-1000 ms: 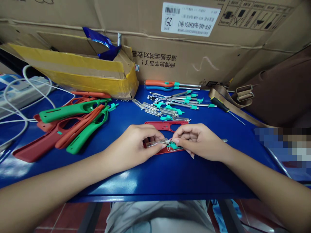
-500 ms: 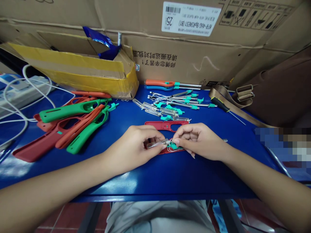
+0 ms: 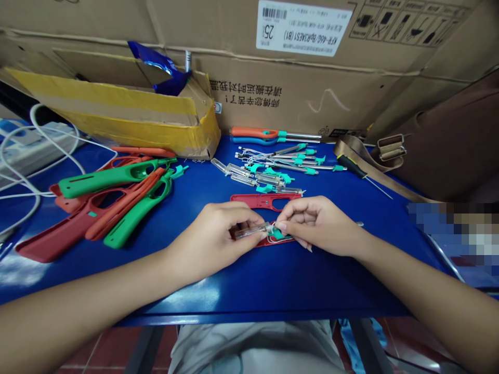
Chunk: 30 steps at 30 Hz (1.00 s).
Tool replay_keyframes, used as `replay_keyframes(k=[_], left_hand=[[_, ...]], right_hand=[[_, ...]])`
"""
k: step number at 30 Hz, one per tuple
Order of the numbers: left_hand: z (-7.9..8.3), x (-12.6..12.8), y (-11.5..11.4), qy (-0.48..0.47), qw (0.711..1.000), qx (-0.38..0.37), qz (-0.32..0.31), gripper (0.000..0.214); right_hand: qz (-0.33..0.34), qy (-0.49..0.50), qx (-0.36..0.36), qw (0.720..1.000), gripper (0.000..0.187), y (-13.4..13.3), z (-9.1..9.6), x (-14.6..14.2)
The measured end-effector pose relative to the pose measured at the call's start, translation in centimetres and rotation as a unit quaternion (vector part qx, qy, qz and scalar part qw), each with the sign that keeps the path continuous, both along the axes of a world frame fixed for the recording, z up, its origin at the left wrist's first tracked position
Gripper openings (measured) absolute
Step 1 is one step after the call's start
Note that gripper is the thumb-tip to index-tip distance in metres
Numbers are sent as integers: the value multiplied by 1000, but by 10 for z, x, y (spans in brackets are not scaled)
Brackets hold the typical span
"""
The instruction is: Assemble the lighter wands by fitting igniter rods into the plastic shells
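Note:
My left hand (image 3: 222,231) grips a clear lighter fuel tank (image 3: 252,230) between thumb and fingers, over a red lighter shell half (image 3: 268,242). My right hand (image 3: 317,226) is closed in a pinch at the tank's valve end; what sits between its fingertips is too small to make out. Under those fingertips lie a teal trigger piece (image 3: 279,233) and thin white wires. Just beyond the hands rests another red shell half (image 3: 253,200), with a row of loose clear tanks (image 3: 244,179) and teal parts behind it.
Green (image 3: 113,176) and red lighter shells (image 3: 50,241) pile up at left, near a power strip (image 3: 58,140) with white cables. Behind are metal lighter tubes (image 3: 296,158), two assembled lighters (image 3: 255,133) and a taped carton (image 3: 156,127). A screwdriver (image 3: 353,165) and a strap (image 3: 390,179) lie right.
The view has shifted slightly, so the scene sits a little further left. Both hands keep almost the same hold and position over the red shell.

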<state>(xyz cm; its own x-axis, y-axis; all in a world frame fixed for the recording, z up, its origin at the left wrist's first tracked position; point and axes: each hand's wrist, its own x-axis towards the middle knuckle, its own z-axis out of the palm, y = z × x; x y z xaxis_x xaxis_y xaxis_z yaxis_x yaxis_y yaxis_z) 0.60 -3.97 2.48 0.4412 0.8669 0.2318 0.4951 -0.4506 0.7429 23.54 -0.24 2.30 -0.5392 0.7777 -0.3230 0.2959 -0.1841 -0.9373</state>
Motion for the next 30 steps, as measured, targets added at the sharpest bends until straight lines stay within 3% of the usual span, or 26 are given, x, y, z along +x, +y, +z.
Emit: replay_keyframes(k=[16, 23, 30], left_hand=[[-4, 1, 1, -8, 1000, -2, 3, 8], [-1, -2, 5, -16, 1000, -16, 12, 9], [0, -2, 5, -8, 1000, -10, 17, 9]], right_hand=[[7, -11, 18, 1000, 23, 1, -1, -1], [-46, -10, 18, 999, 26, 1, -3, -6], [-21, -44, 57, 997, 27, 1, -1, -1]])
